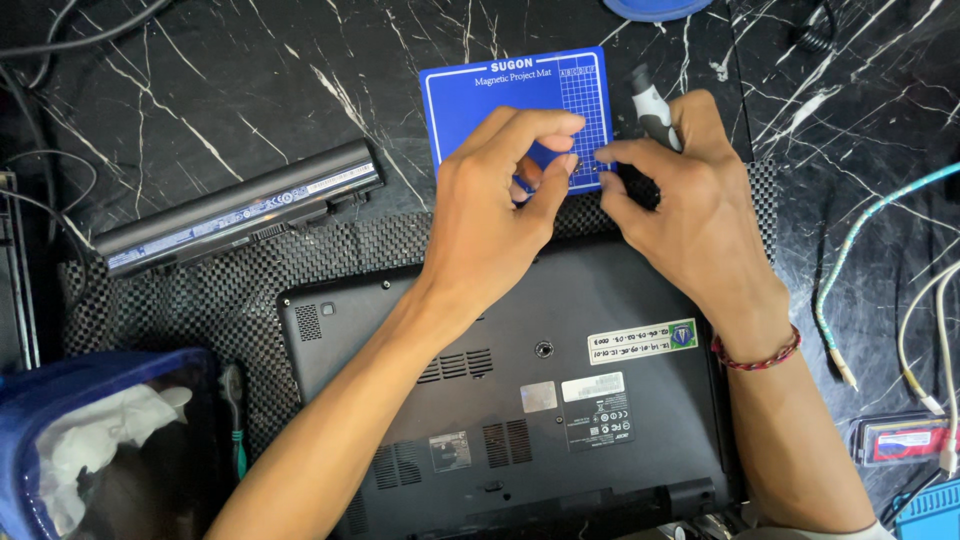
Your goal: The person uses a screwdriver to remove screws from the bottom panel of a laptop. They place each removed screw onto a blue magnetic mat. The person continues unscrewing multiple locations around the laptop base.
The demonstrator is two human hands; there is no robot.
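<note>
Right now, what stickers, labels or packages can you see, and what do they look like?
Long sticker: on the laptop underside, right side; white strip, green-blue emblem.
Two small stickers: mid-base; pale rectangles.
Dark label: below them; black, tiny white marks.
Battery label: along the loose grey battery, left.
Blue mat: above the hands; white border, grid.

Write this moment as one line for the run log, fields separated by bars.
left hand: fingertips pinched over blue magnetic mat | right hand: holds screwdriver | laptop: underside up | battery: removed, lying left
</note>
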